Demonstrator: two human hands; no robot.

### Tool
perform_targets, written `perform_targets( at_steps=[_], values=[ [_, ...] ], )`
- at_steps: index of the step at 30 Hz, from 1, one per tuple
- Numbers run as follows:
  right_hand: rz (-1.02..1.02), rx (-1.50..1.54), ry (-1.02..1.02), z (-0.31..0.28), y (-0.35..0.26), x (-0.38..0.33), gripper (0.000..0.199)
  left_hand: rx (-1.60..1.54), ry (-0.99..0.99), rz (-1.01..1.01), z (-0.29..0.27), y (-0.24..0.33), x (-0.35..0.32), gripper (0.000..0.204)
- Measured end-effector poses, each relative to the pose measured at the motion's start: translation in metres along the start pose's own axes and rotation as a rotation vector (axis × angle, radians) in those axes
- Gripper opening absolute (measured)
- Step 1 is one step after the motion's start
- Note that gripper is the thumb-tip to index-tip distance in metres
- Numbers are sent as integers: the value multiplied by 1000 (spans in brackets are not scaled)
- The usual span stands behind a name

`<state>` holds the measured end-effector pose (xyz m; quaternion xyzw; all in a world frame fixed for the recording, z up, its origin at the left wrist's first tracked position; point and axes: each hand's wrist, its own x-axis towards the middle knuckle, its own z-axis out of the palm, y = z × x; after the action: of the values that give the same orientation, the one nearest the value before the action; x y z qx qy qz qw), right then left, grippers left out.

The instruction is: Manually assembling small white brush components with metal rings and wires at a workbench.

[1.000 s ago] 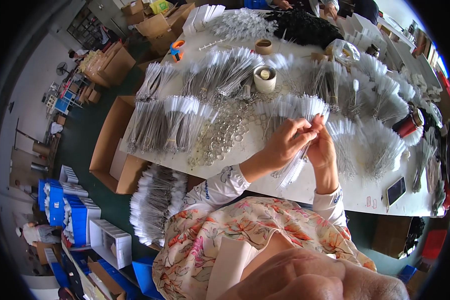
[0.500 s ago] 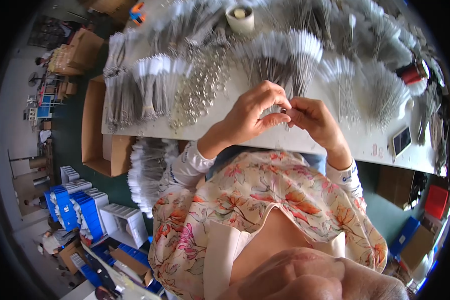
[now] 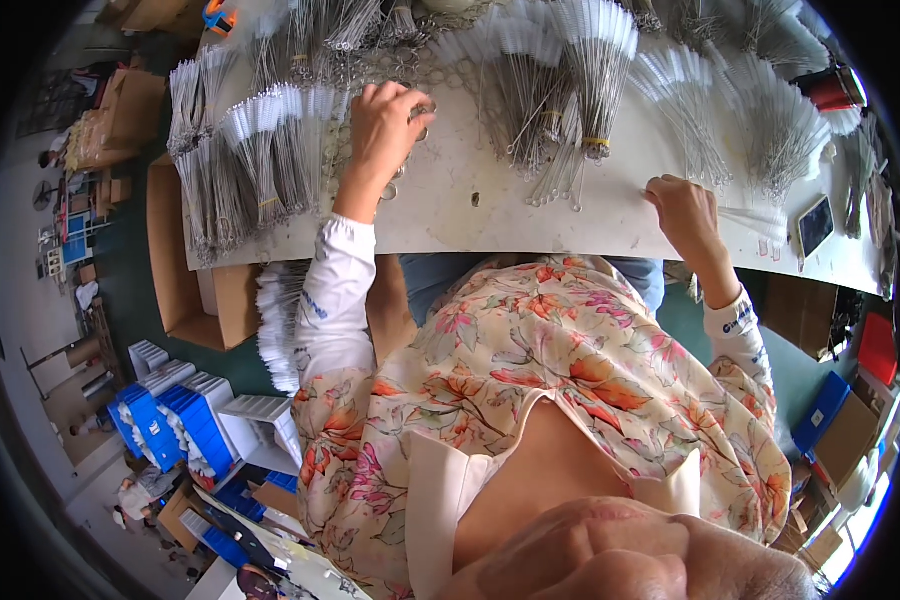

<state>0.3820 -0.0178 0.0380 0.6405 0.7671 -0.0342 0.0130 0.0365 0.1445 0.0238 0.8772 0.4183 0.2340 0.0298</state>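
Note:
Over the heap of metal rings (image 3: pixel 390 186), my left hand (image 3: pixel 382 130) has its fingers curled, with several rings at the fingertips and thumb. My right hand (image 3: pixel 686 215) is closed near the table's front edge on the right. Beyond its wrist side shows the white bristle end of a wire brush (image 3: pixel 758 221); the wire seems to run back under the hand, where my fingers hide it. Bundles of thin wire brushes (image 3: pixel 595 80) with looped ends lie ahead between my hands. Loose looped brush ends (image 3: pixel 560 185) stick out below them.
More brush bundles (image 3: pixel 255 150) line the table's left, and others (image 3: pixel 775 130) its right. A phone (image 3: pixel 815 226) lies at the right edge, near a red spool (image 3: pixel 832 90). A cardboard box (image 3: pixel 175 260) stands left of the table. Blue and white bins (image 3: pixel 185 430) are on the floor.
My hands were together in front of me, fingers touching. Now they are apart: the left has moved left to the rings, the right has moved right. The view has shifted slightly.

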Motion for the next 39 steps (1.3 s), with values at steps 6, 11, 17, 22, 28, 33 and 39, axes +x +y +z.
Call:
perform_targets(
  at_steps=[6,11,17,22,28,33,39],
  values=[
    [216,1116,-27,-21,-33,14,13,-203,68,-46,-4,2,-10,11],
    [-76,1532,103,-70,-90,53,10,-1408,120,-520,-40,66,-12,15],
    [-384,1365,417,-83,-138,70,9,-1951,288,-553,-58,115,-16,14],
    [-434,1262,524,-79,-143,64,12,-1666,406,-397,-60,117,-19,14],
    [-552,1064,616,-74,-138,64,12,-1241,374,-160,-72,113,-20,19],
    [-518,1373,407,-78,-137,61,10,-747,412,50,-82,108,-18,19],
    [-340,1622,117,-86,-135,54,8,-689,403,73,-80,117,-19,17]
  ],
)
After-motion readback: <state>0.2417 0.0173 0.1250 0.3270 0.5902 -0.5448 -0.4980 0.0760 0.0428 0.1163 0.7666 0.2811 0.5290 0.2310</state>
